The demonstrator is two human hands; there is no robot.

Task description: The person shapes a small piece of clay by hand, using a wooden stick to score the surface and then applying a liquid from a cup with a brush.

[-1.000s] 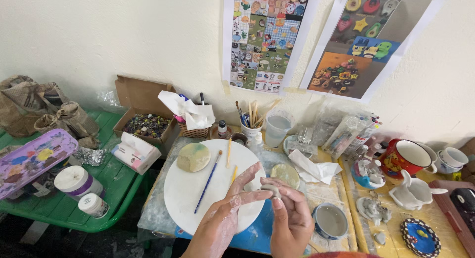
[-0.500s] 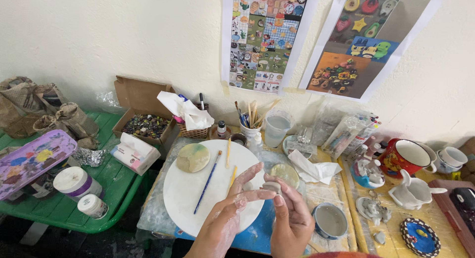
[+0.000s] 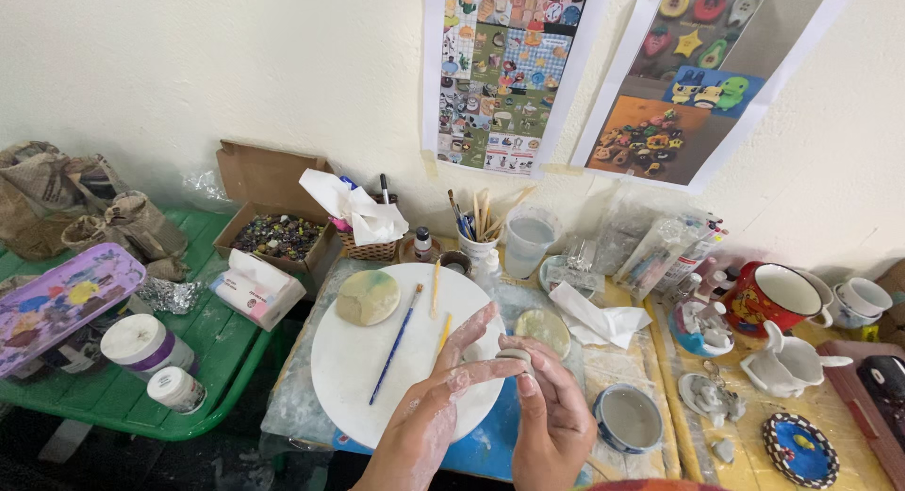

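Between both hands' fingertips [image 3: 521,368], clay piece [image 3: 514,356]

Round white board [image 3: 353,373]: bare at near-left part, open approach from worktop's near edge. Blue-handled brush [image 3: 396,344] lies diagonally across board's middle; two yellow sticks [image 3: 436,288] beside it; flat clay disc [image 3: 368,297] at board's far-left edge. Both hands [image 3: 490,397] occupy board's near-right edge. Far edge crowded: brush cup [image 3: 478,237], plastic cup [image 3: 528,241], basket with tissue [image 3: 363,222]. Right side blocked: small bowl [image 3: 629,417], red mug [image 3: 773,298], white figurines [image 3: 787,364].
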